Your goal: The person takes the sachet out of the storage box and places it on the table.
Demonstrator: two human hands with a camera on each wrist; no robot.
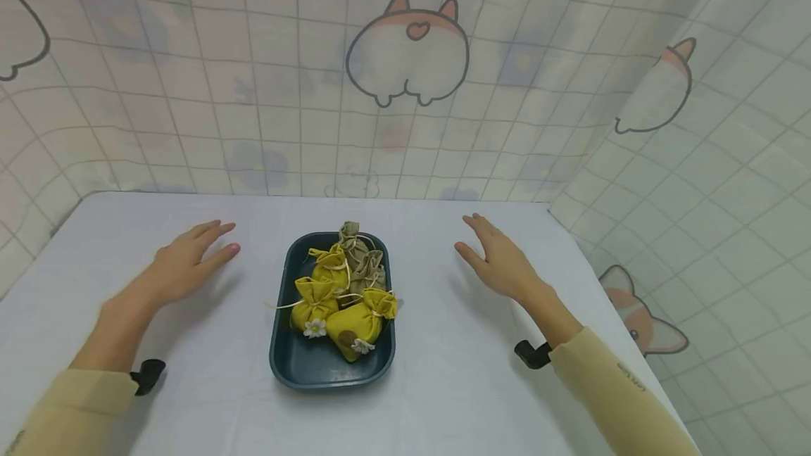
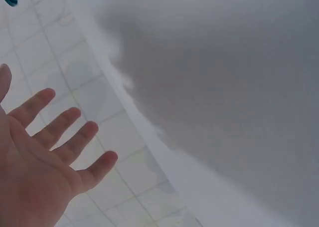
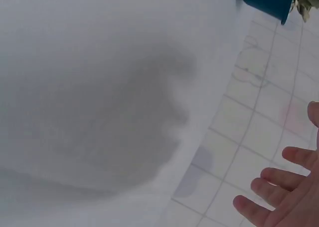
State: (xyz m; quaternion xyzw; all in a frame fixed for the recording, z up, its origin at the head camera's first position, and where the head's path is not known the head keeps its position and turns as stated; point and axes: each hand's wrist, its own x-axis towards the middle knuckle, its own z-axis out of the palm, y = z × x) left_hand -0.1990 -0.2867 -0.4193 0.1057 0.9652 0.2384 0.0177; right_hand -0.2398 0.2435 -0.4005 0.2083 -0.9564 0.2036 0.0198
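Tray [image 1: 317,369] lies, long axis toward the patterned backdrop [image 1: 304,111].

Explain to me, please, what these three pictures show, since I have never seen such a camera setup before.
There is no machine here: a person works with bare hands. The widest picture comes from a camera on the head, looking forward and down. The other two come from cameras on the wrists, each showing its own hand's open palm beside a white surface.

On the white-covered table sits a dark blue tray with three yellow pouches and what look like two khaki pouches. The left hand and the right hand are on either side of the tray, not touching it. Neither holds anything.
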